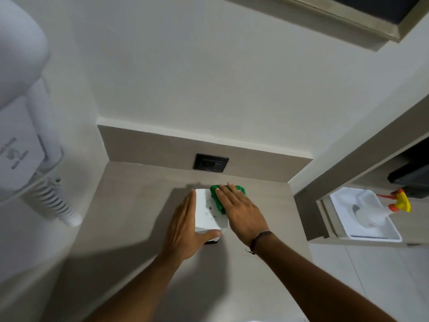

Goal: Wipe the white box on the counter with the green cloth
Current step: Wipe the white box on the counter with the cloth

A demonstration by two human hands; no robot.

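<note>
A white box (207, 212) with dark specks on its top stands on the grey counter (130, 217) near the back wall. My left hand (185, 225) holds it from the left, fingers flat along its side and thumb across its near face. My right hand (236, 210) lies flat on the green cloth (217, 198), pressing it onto the right part of the box top. Most of the cloth is hidden under my fingers; a green edge shows beyond the fingertips.
A black wall socket (211, 163) sits in the backsplash just behind the box. A white wall-mounted hair dryer with a coiled cord (54, 203) hangs at the left. Right of the counter, a white tray (369, 235) holds a spray bottle (380, 212) with an orange-yellow nozzle.
</note>
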